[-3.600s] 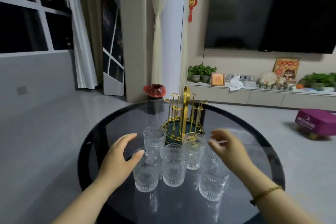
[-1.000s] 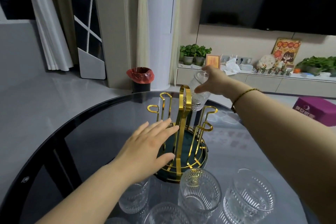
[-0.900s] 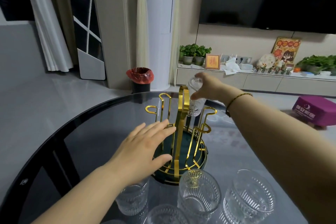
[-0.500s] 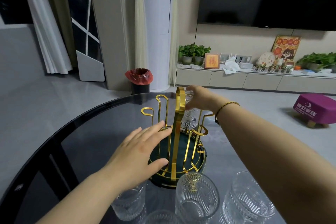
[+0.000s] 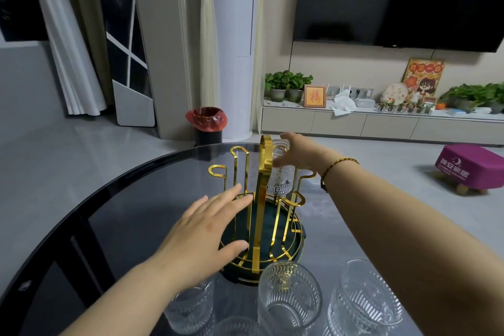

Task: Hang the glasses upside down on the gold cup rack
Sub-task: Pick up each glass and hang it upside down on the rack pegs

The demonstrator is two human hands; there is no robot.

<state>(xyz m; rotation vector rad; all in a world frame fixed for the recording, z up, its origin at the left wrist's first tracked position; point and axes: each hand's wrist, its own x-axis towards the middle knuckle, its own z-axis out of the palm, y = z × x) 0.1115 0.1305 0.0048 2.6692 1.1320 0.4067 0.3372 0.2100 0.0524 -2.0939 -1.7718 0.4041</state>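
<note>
The gold cup rack (image 5: pixel 260 199) with a dark green round base stands on the round dark glass table (image 5: pixel 109 215). On its far side a ribbed clear glass (image 5: pixel 281 180) hangs upside down over a prong, and my right hand (image 5: pixel 297 154) grips its upturned base. My left hand (image 5: pixel 201 229) lies flat, fingers spread, against the near-left side of the rack base, holding nothing. Several upright ribbed glasses stand near me: one under my left wrist (image 5: pixel 191 308), one in the middle (image 5: pixel 289 300), one to the right (image 5: pixel 365 305).
The table edge curves away to the left and far side. On the floor beyond stand a bin with a red bag (image 5: pixel 207 125) and a purple stool (image 5: pixel 471 169). A low TV cabinet (image 5: pixel 381 123) with plants runs along the wall.
My right hand carried a glass from the table group to the far side of the rack and lowered it upside down onto a prong. My left hand moved onto the rack base and stayed there.
</note>
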